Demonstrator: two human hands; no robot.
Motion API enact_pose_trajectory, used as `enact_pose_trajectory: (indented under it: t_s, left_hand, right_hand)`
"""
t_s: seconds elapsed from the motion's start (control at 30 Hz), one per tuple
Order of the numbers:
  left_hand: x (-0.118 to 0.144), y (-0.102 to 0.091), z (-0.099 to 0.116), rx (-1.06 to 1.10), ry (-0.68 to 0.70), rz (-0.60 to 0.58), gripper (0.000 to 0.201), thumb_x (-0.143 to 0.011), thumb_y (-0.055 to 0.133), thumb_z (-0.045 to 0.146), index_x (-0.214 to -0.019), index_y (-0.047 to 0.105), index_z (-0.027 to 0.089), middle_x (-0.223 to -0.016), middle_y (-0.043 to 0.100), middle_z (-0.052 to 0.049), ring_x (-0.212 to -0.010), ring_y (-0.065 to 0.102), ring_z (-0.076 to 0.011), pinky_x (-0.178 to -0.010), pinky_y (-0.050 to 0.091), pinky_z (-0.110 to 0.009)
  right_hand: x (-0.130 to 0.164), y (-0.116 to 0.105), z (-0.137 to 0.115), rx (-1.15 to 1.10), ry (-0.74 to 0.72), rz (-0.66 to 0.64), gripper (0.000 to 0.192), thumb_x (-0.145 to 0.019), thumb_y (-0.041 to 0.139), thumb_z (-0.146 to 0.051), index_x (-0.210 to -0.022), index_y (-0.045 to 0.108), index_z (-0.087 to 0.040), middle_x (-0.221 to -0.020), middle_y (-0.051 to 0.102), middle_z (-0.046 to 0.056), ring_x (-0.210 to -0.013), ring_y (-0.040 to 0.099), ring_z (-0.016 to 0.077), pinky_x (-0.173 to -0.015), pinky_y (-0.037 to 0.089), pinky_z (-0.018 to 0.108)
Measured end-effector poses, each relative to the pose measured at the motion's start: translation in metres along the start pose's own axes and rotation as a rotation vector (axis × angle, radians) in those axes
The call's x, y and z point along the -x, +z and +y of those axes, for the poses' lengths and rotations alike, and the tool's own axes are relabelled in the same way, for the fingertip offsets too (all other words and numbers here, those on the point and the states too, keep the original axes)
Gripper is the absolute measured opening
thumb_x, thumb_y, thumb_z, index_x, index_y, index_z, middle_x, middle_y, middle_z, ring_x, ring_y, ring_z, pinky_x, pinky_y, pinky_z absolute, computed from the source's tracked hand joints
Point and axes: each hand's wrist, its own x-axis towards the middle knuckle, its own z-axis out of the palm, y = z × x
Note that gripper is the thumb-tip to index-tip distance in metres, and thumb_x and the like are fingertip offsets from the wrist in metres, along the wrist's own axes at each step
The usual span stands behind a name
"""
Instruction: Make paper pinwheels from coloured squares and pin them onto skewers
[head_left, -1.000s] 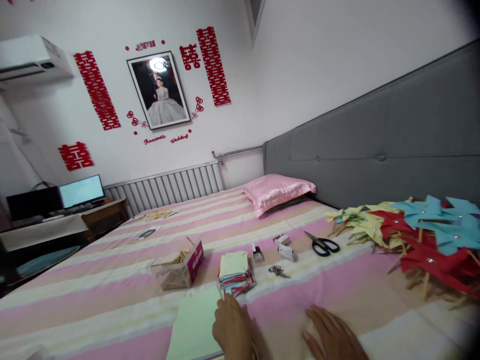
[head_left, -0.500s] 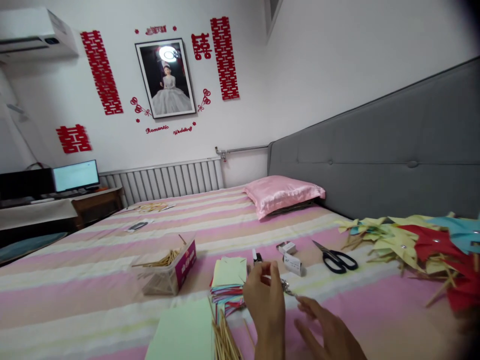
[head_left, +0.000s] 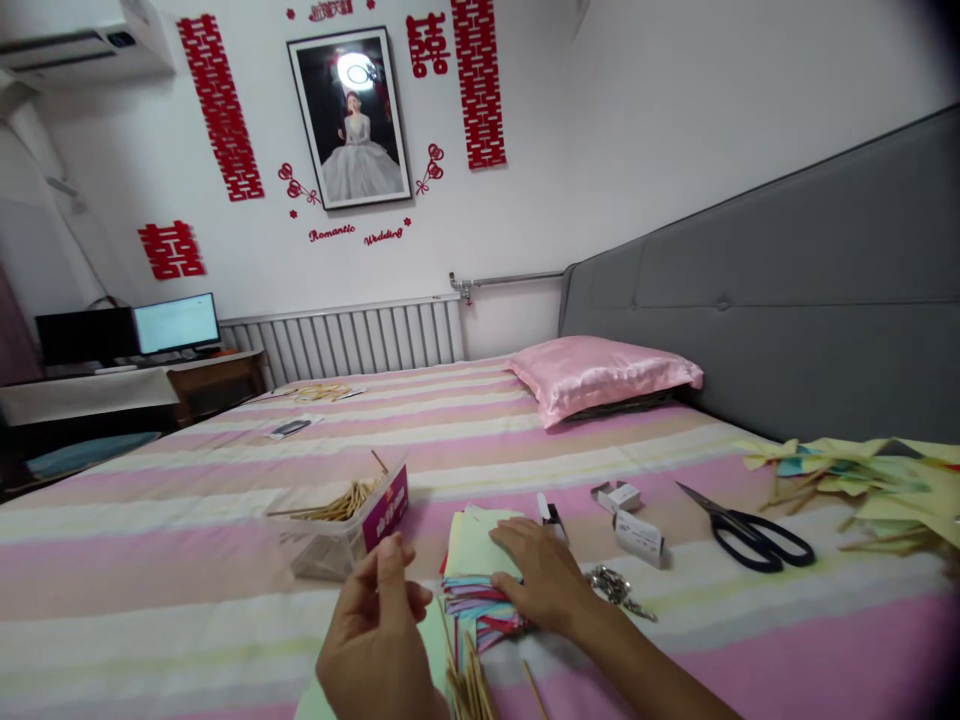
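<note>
My right hand (head_left: pixel 541 578) lies flat on a stack of coloured paper squares (head_left: pixel 474 545) on the striped bed, fingertips on the pale green top sheet. My left hand (head_left: pixel 373 635) hovers just left of the stack, fingers loosely curled, and I see nothing in it. A bundle of thin wooden sticks (head_left: pixel 466 685) lies on a green sheet (head_left: pixel 433 632) between my hands. A clear box of sticks (head_left: pixel 341 520) with a magenta label stands beyond my left hand.
Right of the stack lie a small black-and-white tool (head_left: pixel 552 512), two small white boxes (head_left: pixel 639 536), a heap of metal pins (head_left: pixel 616 586) and black scissors (head_left: pixel 754 538). Paper pinwheels (head_left: pixel 862 478) pile at far right. A pink pillow (head_left: pixel 604 375) leans by the grey headboard (head_left: pixel 787 300).
The view has swung left, so the pinwheels slid toward the right edge. My right hand moved onto the paper stack. My left hand drew back to the left of it.
</note>
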Motion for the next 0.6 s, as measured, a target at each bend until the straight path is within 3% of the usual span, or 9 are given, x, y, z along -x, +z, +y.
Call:
enact_pose_trajectory:
  t_s: [0.13, 0.4, 0.5, 0.6]
  left_hand:
    - [-0.006, -0.006, 0.001, 0.018, -0.05, 0.001, 0.024, -0.063, 0.069, 0.042, -0.073, 0.068, 0.02, -0.064, 0.063, 0.005, -0.045, 0.044, -0.006, -0.046, 0.036, -0.022]
    - [-0.01, -0.007, -0.003, 0.107, -0.109, -0.029, 0.023, -0.061, 0.07, 0.038, -0.071, 0.067, 0.018, -0.072, 0.065, 0.003, -0.044, 0.045, -0.0049, -0.046, 0.036, -0.022]
    - [-0.011, -0.006, -0.004, 0.13, -0.147, -0.057, 0.024, -0.06, 0.071, 0.038, -0.071, 0.067, 0.017, -0.074, 0.066, 0.003, -0.044, 0.044, -0.0043, -0.045, 0.035, -0.021]
    - [-0.011, -0.004, -0.006, 0.149, -0.185, -0.077, 0.028, -0.059, 0.072, 0.042, -0.068, 0.066, 0.016, -0.073, 0.065, 0.003, -0.042, 0.043, -0.0038, -0.043, 0.034, -0.02]
  right_hand:
    - [-0.002, 0.004, 0.003, 0.019, -0.014, -0.047, 0.045, -0.071, 0.06, -0.028, -0.113, 0.06, -0.011, -0.117, 0.061, 0.015, -0.11, 0.052, 0.0281, -0.098, 0.031, 0.038]
    - [-0.007, -0.003, 0.0, -0.006, -0.029, -0.092, 0.025, -0.073, 0.059, -0.028, -0.094, 0.068, -0.017, -0.101, 0.069, 0.011, -0.094, 0.06, 0.0267, -0.084, 0.038, 0.034]
    - [-0.009, -0.007, 0.001, -0.059, -0.026, -0.102, 0.015, -0.073, 0.059, -0.027, -0.078, 0.07, -0.019, -0.082, 0.073, 0.007, -0.077, 0.063, 0.0224, -0.07, 0.041, 0.028]
    - [-0.012, -0.01, 0.004, -0.138, -0.005, -0.059, 0.023, -0.078, 0.051, -0.025, -0.066, 0.07, -0.02, -0.066, 0.072, 0.004, -0.064, 0.064, 0.0191, -0.062, 0.041, 0.025]
